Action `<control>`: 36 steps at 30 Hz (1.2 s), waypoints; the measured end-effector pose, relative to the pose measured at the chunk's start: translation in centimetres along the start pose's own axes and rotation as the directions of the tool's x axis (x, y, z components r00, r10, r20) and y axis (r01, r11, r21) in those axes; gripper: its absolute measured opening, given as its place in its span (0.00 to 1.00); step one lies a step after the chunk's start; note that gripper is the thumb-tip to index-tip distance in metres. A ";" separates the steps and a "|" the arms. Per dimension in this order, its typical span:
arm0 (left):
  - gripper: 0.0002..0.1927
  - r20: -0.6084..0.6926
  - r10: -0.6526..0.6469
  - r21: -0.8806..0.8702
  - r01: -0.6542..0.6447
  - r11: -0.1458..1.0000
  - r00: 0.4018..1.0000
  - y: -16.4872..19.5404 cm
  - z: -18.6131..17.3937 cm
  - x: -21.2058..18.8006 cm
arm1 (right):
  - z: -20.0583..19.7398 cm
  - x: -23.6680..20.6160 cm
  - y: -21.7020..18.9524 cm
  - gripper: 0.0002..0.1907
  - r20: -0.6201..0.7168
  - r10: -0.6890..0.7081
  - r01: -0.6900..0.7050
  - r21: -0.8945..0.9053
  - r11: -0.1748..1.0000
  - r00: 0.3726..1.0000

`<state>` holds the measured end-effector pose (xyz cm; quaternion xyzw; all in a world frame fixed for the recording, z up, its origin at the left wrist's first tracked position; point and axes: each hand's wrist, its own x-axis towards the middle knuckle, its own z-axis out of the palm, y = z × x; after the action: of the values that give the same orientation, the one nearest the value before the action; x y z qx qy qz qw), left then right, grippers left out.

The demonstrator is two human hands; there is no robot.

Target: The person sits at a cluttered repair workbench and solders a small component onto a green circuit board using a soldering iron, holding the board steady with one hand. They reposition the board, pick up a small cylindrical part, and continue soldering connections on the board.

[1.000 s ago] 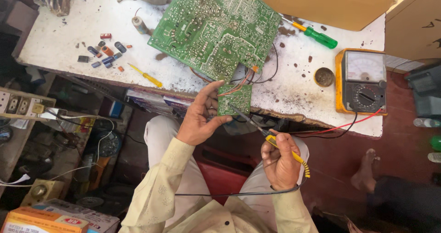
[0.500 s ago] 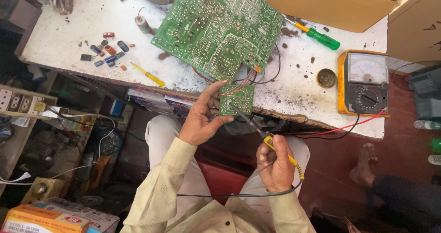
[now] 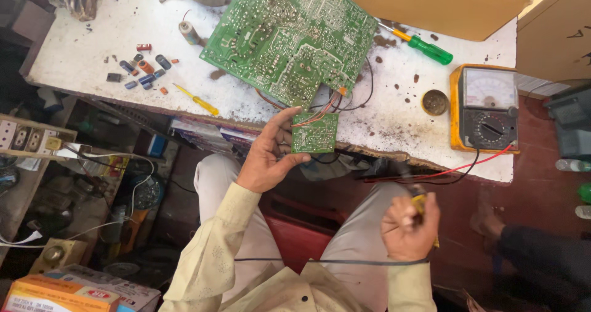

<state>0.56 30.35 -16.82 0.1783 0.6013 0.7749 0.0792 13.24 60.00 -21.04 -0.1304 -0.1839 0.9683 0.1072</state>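
The left hand (image 3: 266, 158) pinches a small green circuit board (image 3: 314, 133) by its left edge, thumb under the lower edge and fingers behind it, holding it just off the front edge of the desk (image 3: 92, 60). This small board sits near the centre of the view. A bundle of red and dark wires (image 3: 320, 106) runs up from its top edge to a large green circuit board (image 3: 289, 38) lying flat on the desk at 12 o'clock from it.

The right hand (image 3: 409, 226), at 4 o'clock from the small board and well apart from it, is clenched around a yellow-handled tool (image 3: 421, 205); its tip is blurred and hard to make out. A thin black cable (image 3: 326, 261) crosses the lap below both hands and meets the right wrist.

At 3 o'clock from the small board an orange meter (image 3: 486, 106) with a dial stands on the desk, a red lead and a black lead (image 3: 449, 173) trailing from its lower edge toward the right hand. A green-handled screwdriver (image 3: 425, 46) lies at 1 o'clock, beside a cardboard box (image 3: 443, 4). At 10 o'clock lie a small yellow screwdriver (image 3: 197, 100) and, farther left, a scatter of small loose parts (image 3: 143, 69).
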 end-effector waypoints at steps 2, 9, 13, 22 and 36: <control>0.48 -0.034 -0.035 0.060 0.037 0.998 0.999 -0.1 -0.1 -0.2 | -2.1 1.0 -1.1 0.12 -0.201 -0.046 0.038 -0.043 0.998 0.979; 0.49 -0.074 0.093 0.276 -0.069 0.959 0.993 1.8 -0.4 -1.0 | -7.3 3.5 -2.3 0.17 0.010 -0.042 0.043 -0.228 0.973 0.999; 0.43 -0.091 0.254 0.370 -0.204 0.906 0.963 3.1 -0.8 -2.4 | -7.9 5.3 -2.9 0.28 0.385 0.193 -0.133 -0.175 0.976 0.902; 0.08 -0.762 0.146 0.308 0.154 0.939 0.631 3.7 -7.0 -5.5 | -2.3 9.5 -5.7 0.25 0.652 0.552 -0.496 -0.296 0.816 0.519; 0.12 -0.470 0.335 0.873 0.486 0.041 0.817 11.3 -16.8 12.9 | -1.1 7.1 -7.0 0.35 0.680 0.546 -0.484 -0.309 0.819 0.490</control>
<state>-16.53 16.50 -7.21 -0.0931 0.9638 0.1428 -0.2052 7.98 68.55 -20.90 0.2231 -0.2000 0.9131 -0.2765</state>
